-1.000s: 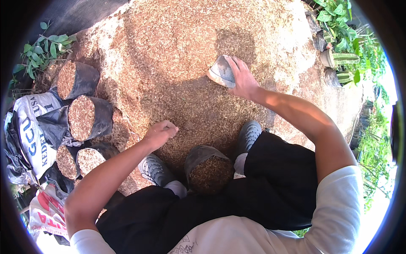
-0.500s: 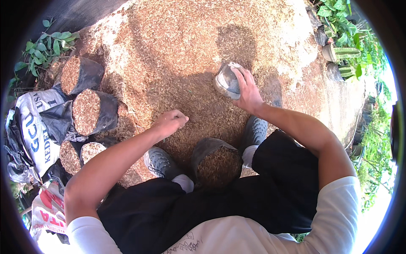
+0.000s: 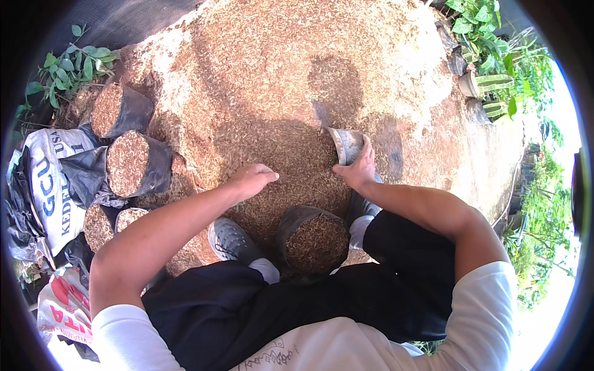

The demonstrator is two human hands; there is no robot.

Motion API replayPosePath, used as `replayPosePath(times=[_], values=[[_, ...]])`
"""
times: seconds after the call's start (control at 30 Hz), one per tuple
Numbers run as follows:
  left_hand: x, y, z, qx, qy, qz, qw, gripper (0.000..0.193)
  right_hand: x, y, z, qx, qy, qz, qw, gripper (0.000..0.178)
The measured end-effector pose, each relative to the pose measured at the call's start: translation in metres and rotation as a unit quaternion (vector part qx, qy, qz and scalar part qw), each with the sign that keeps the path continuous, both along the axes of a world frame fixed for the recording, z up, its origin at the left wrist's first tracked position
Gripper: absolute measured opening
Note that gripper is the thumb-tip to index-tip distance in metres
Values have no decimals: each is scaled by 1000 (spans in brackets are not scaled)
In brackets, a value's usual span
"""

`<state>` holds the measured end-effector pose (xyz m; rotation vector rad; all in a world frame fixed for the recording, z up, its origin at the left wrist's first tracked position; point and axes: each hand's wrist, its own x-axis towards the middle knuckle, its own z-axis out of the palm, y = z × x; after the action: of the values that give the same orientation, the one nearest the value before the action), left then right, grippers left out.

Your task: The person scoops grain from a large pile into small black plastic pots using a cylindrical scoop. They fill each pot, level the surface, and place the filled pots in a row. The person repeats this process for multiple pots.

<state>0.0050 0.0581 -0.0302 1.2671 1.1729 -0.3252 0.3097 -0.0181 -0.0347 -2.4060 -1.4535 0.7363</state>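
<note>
Right grip (image 3: 361,169) around grey container (image 3: 351,146)

Right hand (image 3: 362,168) covers near side of a grey-white, dirt-smeared cup (image 3: 348,146); contents can't be told. Left hand (image 3: 252,179): palm hidden underneath, grip unreadable. Grey right shoe (image 3: 360,207) largely behind bare right forearm (image 3: 421,203). Left forearm (image 3: 176,221) overlaps a chip-filled black plastic bag (image 3: 130,217). Far-right green foliage (image 3: 531,247) glare-washed, kinds unclear. White short-sleeved shirt (image 3: 331,343) cut by lower edge.

Lettered in large blue capitals across the white sack (image 3: 52,191); printed in red on the red-and-white bag (image 3: 65,306).
</note>
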Motion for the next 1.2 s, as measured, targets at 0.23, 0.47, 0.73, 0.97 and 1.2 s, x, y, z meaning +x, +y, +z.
replayPosePath(times=[0.23,0.47,0.73,0.97,1.2], values=[[0,-7,-8,-22,-17,18,999,64,6,5,-14,4,-10,-35,999,122],[21,5,-19,-18,1,2,1000,64,-5,9,-11,-2,-8,-83,997,124],[23,14,-17,-33,-15,23,999,63,3,-9,-11,13,0,-74,997,127],[8,8,-20,-54,-33,20,998,63,-1,-15,4,-17,24,-64,998,131],[11,8,-36,-91,-80,118,986,66,-80,0,11,-87,75,-47,992,143]])
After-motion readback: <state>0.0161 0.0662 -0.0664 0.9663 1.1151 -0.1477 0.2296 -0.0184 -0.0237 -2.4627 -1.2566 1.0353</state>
